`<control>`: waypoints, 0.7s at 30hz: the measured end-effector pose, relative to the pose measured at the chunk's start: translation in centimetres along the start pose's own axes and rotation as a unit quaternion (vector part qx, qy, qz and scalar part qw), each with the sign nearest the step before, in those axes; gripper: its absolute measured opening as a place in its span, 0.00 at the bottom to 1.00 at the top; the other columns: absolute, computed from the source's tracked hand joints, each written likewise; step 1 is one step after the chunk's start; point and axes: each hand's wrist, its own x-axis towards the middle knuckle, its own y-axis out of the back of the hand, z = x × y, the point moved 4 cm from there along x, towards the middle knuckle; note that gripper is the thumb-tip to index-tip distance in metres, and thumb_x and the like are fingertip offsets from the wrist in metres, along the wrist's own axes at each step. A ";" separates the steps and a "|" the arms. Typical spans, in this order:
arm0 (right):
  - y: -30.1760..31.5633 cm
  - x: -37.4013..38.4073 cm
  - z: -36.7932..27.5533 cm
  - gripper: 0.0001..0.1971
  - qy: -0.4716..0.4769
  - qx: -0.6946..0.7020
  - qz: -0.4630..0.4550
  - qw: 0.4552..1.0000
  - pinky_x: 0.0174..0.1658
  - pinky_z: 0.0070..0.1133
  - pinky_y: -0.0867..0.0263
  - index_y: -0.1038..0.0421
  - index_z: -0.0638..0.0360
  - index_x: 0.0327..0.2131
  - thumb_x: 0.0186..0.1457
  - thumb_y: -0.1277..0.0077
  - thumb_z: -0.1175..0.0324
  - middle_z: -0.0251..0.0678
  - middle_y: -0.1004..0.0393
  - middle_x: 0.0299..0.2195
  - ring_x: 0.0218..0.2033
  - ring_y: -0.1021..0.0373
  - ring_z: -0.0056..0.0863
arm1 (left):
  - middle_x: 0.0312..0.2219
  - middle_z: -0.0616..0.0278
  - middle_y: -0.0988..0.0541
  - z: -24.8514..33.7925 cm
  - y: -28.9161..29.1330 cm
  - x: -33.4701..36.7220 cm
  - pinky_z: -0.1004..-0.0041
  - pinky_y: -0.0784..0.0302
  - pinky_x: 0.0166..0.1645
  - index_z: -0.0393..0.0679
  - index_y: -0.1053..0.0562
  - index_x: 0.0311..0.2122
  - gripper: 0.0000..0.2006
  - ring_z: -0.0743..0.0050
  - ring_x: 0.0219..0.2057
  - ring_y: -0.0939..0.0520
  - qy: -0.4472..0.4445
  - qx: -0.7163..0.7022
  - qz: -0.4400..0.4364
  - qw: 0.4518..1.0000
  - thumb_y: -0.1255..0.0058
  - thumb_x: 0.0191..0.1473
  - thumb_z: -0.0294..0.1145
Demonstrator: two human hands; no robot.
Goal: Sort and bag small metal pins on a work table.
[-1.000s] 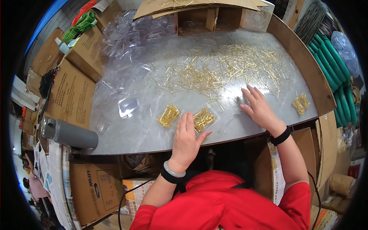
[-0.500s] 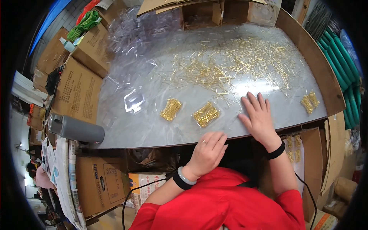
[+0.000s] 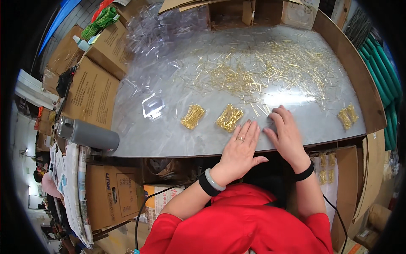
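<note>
My left hand (image 3: 240,150) lies at the table's front edge, palm down, fingers stretched out and thumb apart, seemingly empty. Its fingertips are beside a neat pile of gold-coloured wire hooks (image 3: 229,118). A second similar pile of hooks (image 3: 193,117) sits further left. My right hand (image 3: 288,137) rests on the grey table (image 3: 169,142), fingers bent and thumb spread away from them; nothing shows in it. Just beyond its fingertips begins a wide scatter of loose gold hooks (image 3: 292,63). Two small bundles of hooks (image 3: 347,117) lie near the right edge.
Clear plastic trays (image 3: 152,46) are heaped at the back left, with one tray (image 3: 153,106) nearer. A grey bottle (image 3: 91,134) lies at the front left corner. Cardboard walls (image 3: 353,67) edge the table. Below right, an open box (image 3: 344,182) holds more hook bundles.
My left hand has moved forward onto the table edge, its fingers straightening beside the middle pile. My right hand's fingers have bent inward. The view has shifted slightly.
</note>
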 end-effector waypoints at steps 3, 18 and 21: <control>-0.3 -0.3 2.2 0.19 -0.104 0.061 0.018 0.993 0.60 0.41 0.40 0.32 0.64 0.48 0.55 0.42 0.69 0.49 0.33 0.50 0.57 0.38 0.54 | 0.64 0.38 0.40 0.3 -0.1 0.0 0.48 0.48 0.70 0.25 0.41 0.63 0.47 0.42 0.67 0.41 0.000 0.027 -0.013 1.000 0.47 0.54 0.61; 0.1 0.4 -0.8 0.17 0.057 -0.004 -0.006 0.998 0.66 0.42 0.47 0.31 0.61 0.49 0.58 0.47 0.67 0.49 0.34 0.57 0.62 0.41 0.54 | 0.65 0.34 0.43 0.3 -0.6 -0.3 0.46 0.49 0.70 0.24 0.45 0.64 0.50 0.39 0.67 0.42 0.032 0.028 0.003 0.999 0.41 0.50 0.58; -0.2 0.5 0.6 0.15 0.020 -0.009 0.039 0.999 0.63 0.41 0.42 0.30 0.61 0.48 0.56 0.47 0.72 0.48 0.31 0.53 0.59 0.37 0.52 | 0.65 0.32 0.43 0.4 -0.6 -0.2 0.46 0.48 0.69 0.24 0.44 0.64 0.51 0.37 0.67 0.42 0.039 0.025 0.010 0.999 0.40 0.49 0.58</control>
